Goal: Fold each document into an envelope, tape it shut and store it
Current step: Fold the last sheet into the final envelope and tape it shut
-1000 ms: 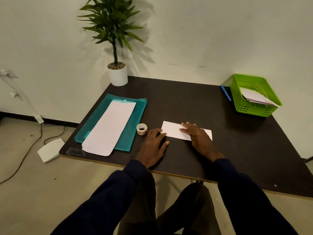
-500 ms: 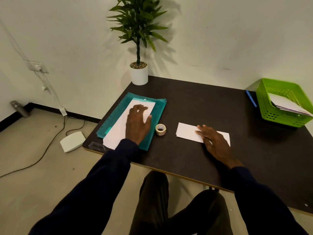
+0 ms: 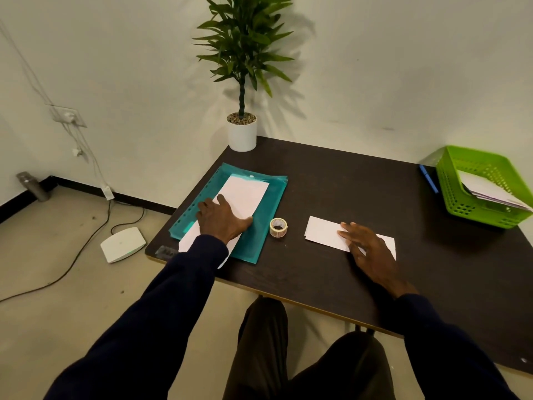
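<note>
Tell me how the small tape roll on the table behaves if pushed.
The small pale tape roll seems to lie flat, hole upward, so a push would probably slide it, not roll it. Being a thin hollow ring, it is likely light.

Left hand (image 3: 223, 219) flat, fingers spread, arm outstretched forward-left — right hand (image 3: 367, 246) flat, palm down, fingers straight.

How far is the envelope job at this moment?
Done: several white papers lie in the green basket. In hand: the right hand rests flat on a folded paper on the table; no tape shows on it. The left hand presses the long sheet on the teal folder. Left: tape that piece with the tape roll beside it, store it, then fold the sheet.
</note>
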